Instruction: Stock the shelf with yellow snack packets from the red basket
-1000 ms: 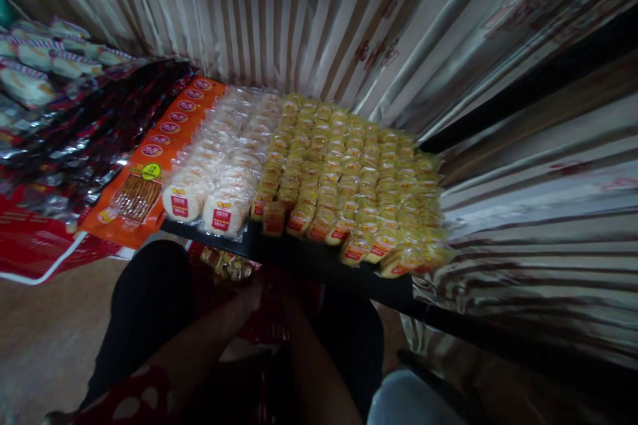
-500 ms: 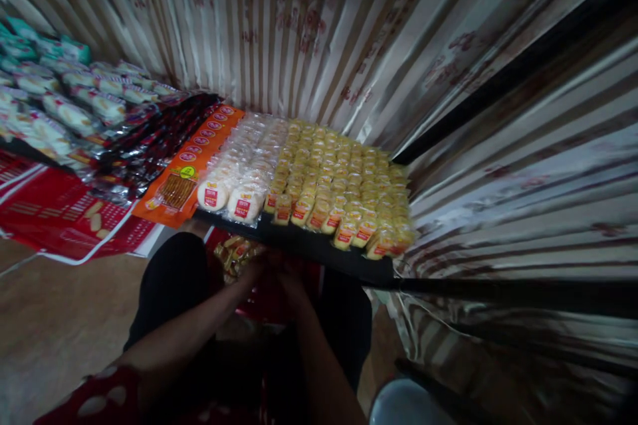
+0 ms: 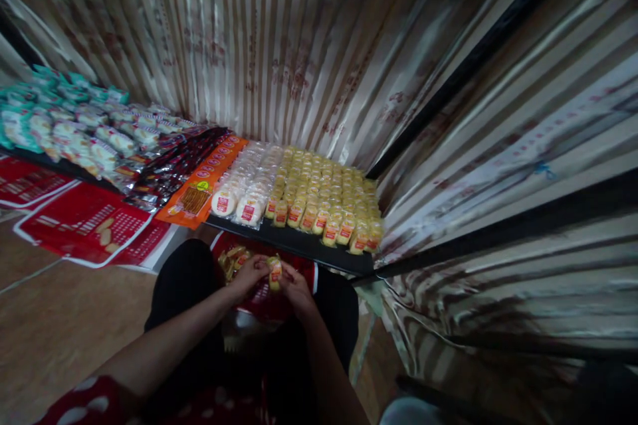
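Both my hands meet in front of my lap, just below the front edge of a black shelf (image 3: pixel 299 247). My left hand (image 3: pixel 252 272) and my right hand (image 3: pixel 295 283) hold one small yellow snack packet (image 3: pixel 274 272) between them, upright. Under the hands lies a red bag (image 3: pixel 269 302) with several more yellow packets (image 3: pixel 233 261) in it. On the shelf, rows of the same yellow packets (image 3: pixel 329 192) stand next to rows of white round cakes (image 3: pixel 244 189).
Left of the cakes lie an orange snack pack (image 3: pixel 202 186), dark red packs (image 3: pixel 164 166) and white-green packs (image 3: pixel 64 126). Red printed boxes (image 3: pixel 84 226) hang below that shelf. A striped curtain (image 3: pixel 309 53) backs everything. My black-clad knees (image 3: pixel 182 279) flank the bag; brown floor (image 3: pixel 60 325) lies left.
The view has pulled back and tilted up, so more curtain and the left shelf show. My hands came up from the bag and now hold a yellow packet between them.
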{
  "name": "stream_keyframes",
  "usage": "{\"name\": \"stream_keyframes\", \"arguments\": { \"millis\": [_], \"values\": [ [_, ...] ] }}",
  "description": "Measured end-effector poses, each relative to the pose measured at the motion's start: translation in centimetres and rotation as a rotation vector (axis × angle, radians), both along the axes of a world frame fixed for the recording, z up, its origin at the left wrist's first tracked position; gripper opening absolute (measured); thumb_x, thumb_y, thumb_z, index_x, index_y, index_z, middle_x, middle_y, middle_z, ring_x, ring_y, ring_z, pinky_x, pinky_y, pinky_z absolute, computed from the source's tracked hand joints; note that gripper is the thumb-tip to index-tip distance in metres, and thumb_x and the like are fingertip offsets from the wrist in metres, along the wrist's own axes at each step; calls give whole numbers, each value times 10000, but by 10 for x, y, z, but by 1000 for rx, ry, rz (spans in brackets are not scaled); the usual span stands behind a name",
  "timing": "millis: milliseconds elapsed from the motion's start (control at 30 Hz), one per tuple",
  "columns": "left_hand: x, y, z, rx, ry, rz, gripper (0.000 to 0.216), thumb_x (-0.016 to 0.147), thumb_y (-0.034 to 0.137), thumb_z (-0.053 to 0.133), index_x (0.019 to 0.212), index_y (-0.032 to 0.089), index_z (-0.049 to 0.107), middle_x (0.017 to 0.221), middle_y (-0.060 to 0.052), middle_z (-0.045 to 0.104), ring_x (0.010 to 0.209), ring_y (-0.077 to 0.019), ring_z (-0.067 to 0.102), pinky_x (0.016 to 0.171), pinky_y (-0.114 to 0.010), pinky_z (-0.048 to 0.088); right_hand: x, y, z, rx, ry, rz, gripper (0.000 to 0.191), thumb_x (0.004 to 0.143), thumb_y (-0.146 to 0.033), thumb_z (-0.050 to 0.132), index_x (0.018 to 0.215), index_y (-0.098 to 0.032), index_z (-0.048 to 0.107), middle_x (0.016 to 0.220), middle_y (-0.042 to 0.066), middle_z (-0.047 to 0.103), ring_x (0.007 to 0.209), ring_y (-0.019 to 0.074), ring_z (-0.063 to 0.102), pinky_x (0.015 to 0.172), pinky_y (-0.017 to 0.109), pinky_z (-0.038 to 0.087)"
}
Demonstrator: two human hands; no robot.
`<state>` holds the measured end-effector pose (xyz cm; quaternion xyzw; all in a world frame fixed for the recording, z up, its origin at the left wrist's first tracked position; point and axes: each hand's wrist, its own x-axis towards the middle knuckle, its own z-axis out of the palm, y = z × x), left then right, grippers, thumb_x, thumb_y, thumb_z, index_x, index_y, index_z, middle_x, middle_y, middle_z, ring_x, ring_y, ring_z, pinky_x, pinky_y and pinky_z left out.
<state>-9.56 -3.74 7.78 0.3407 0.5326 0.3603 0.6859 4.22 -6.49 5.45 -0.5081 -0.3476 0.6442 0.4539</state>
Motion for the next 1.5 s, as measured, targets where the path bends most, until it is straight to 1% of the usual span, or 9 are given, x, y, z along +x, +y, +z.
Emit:
{"name": "stream_keyframes", "arguments": {
  "millis": [267,400,533,667,800,1033,1200,1333,1500],
  "values": [
    [12,12,25,365,159,-108,237,646,302,621,807,148,542,644,36,547,587,-93,508,568,-208,413,5,2,17,143,-107,-165,419,629,-346,622,1013,-182,590,908,63,671,749,183,640,730,336,504],
    [28,23,39,514,274,-153,235,713,306,568,896,162,543,694,31,553,601,-95,512,567,-205,429,15,3,29,283,-400,-283,383,730,-349,515,1058,-161,574,1019,104,634,895,203,613,831,367,478],
    [50,39,50,671,454,-132,249,741,242,550,985,193,545,780,23,577,680,-101,545,690,-231,453,25,3,43,443,-837,-478,372,781,-312,461,1106,-163,564,1114,117,577,1043,226,524,950,422,386],
    [73,53,60,803,629,-100,259,756,214,549,1013,180,551,888,-10,562,734,-111,559,772,-263,447,34,8,48,538,-963,-523,358,814,-253,395,1117,-160,560,1113,119,553,1056,216,500,941,407,393],
    [94,61,67,790,728,-108,252,784,209,533,1030,160,555,906,-32,554,744,-118,564,750,-249,452,48,17,45,538,-1010,-567,373,823,-214,358,1133,-152,556,1106,124,535,1041,201,505,922,382,410],
    [114,66,61,787,877,-148,283,829,278,496,1093,180,528,943,-47,570,869,-167,557,781,-274,442,68,32,37,561,-1044,-540,408,831,-195,326,1180,-154,532,1095,117,556,1024,197,512,918,376,413],
    [118,65,54,784,759,-61,311,830,239,478,1130,160,452,970,-59,547,893,-160,549,798,-278,445,71,33,32,503,-1066,-542,429,830,-203,319,1208,-149,517,1066,121,552,989,196,531,880,349,436],
    [120,61,45,793,670,5,253,828,249,461,1067,169,444,961,-55,517,764,-132,550,731,-280,466,72,32,29,482,-1064,-533,432,829,-200,326,1221,-183,508,1056,101,563,956,183,550,869,336,440],
    [121,59,34,774,679,-17,206,802,233,481,995,174,438,832,-5,495,678,-107,526,687,-249,455,73,33,30,450,-1051,-533,423,820,-213,343,1197,-172,530,1058,101,577,959,189,558,864,336,446]
  ]
}}
